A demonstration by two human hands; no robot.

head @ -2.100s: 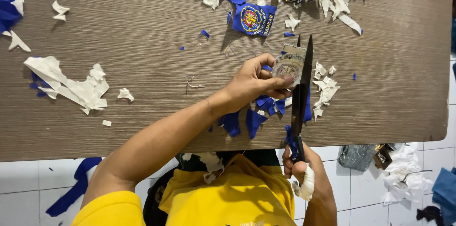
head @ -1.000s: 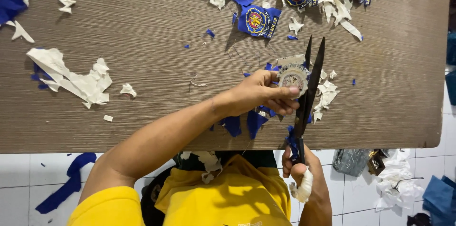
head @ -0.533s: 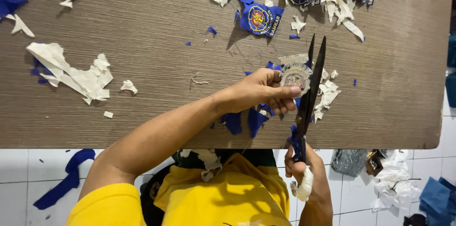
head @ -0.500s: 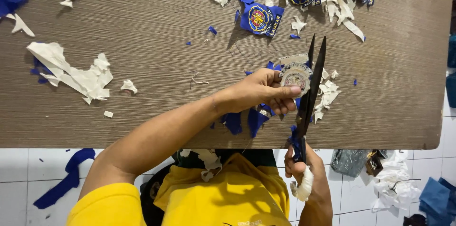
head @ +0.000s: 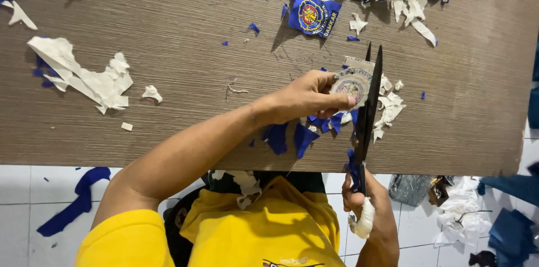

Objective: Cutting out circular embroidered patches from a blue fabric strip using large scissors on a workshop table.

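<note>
Above the table edge, left hand (head: 306,98) fingers pinch a round patch (head: 350,83); right hand (head: 368,211) grips open scissors (head: 368,104).

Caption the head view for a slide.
Left hand holds a round patch against black scissors worked by the right hand over a scrap-strewn wooden table.

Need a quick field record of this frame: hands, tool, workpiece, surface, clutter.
left hand: pinches a round patch, seen from its pale back
right hand: at the table edge, grips the scissors by the handles; white wrap on one finger
scissors: black, blades slightly parted, right beside the patch
surface: brown wood-grain table
finished pieces: blue patches with round emblems along the far edge
scraps: white backing scraps at left, blue offcuts under the left wrist
floor: white tiles, more scraps
</note>
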